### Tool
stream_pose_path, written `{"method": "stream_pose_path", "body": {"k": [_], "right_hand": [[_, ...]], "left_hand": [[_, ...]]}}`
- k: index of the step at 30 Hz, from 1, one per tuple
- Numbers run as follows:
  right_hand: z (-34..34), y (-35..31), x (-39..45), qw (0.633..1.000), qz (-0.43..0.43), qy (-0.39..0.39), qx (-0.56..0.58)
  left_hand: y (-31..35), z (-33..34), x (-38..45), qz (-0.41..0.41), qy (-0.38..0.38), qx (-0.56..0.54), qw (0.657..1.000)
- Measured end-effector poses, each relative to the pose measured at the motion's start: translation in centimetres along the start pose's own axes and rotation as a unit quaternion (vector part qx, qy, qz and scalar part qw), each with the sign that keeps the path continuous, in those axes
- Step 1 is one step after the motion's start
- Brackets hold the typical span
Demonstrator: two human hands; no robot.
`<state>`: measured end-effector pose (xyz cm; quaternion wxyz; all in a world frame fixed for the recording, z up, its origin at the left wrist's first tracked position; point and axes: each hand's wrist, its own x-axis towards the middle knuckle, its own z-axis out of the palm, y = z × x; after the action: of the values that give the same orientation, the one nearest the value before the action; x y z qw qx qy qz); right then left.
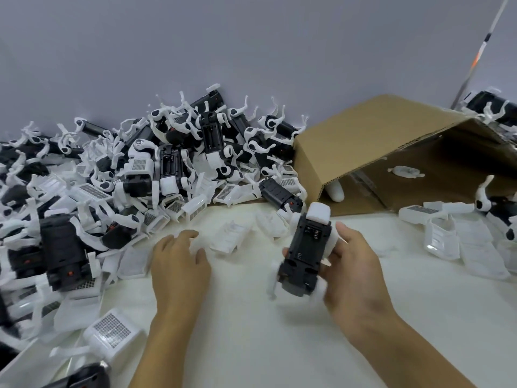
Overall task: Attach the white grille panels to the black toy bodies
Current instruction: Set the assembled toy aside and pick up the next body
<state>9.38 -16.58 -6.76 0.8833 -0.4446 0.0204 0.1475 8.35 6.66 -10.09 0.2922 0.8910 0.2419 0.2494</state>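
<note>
Holding black toy body (303, 253) in R hand (355, 273) | L hand (179, 264) grip loose, on table (251, 331) | no legible text

A plain grey-blue wall (251, 51) is seen behind a flat white surface (251, 331). Soft, even light is spread over both.

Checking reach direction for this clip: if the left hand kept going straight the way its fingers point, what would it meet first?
Probably the loose white grille panel lying on the table just beyond the left hand; its fingers already look close to a blurred white piece, though depth is unclear.
</note>
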Motion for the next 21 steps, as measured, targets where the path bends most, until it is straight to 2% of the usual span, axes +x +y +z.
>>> {"method": "stream_pose_path", "body": {"k": [2,4,5,7,9,10,12,14,15,18,19,21], "right_hand": [[-0.2,0.0,0.0,1.000,-0.004,0.010,0.000],[-0.4,0.2,0.1,0.999,-0.014,0.018,-0.025],[-0.3,0.2,0.1,0.999,-0.024,0.020,-0.041],[-0.2,0.3,-0.1,0.996,-0.058,0.022,-0.059],[-0.1,0.3,-0.1,0.994,-0.081,0.029,-0.065],[-0.1,0.4,0.0,0.993,-0.087,0.031,-0.069],[0.1,0.4,-0.1,0.992,-0.096,0.028,-0.079],[0.5,0.4,-0.4,0.989,-0.111,0.014,-0.093],[0.7,0.4,-0.5,0.988,-0.118,0.009,-0.100],[0.9,0.5,-0.8,0.984,-0.132,-0.003,-0.123],[0.9,0.6,-1.0,0.981,-0.139,-0.007,-0.134],[1.0,0.9,-1.2,0.976,-0.157,-0.005,-0.154]], "left_hand": [[0.7,-0.4,-0.2,-0.013,0.034,-0.071,0.997],[1.8,-1.1,-0.3,-0.065,0.048,-0.231,0.970],[2.6,-1.5,-0.3,-0.089,0.036,-0.342,0.935],[4.3,-2.1,-0.6,-0.119,-0.034,-0.544,0.830],[5.6,-2.3,-1.2,-0.118,-0.117,-0.653,0.739],[6.2,-2.2,-1.7,-0.116,-0.149,-0.675,0.713],[7.2,-1.7,-2.8,-0.108,-0.199,-0.683,0.694],[7.8,-1.2,-3.8,-0.087,-0.230,-0.664,0.706],[8.0,-0.9,-4.2,-0.066,-0.230,-0.634,0.735],[7.9,-0.9,-4.5,0.052,-0.149,-0.419,0.894],[7.9,-1.0,-4.5,0.085,-0.138,-0.376,0.912],[8.2,-1.4,-4.9,0.110,-0.189,-0.410,0.885]]}}
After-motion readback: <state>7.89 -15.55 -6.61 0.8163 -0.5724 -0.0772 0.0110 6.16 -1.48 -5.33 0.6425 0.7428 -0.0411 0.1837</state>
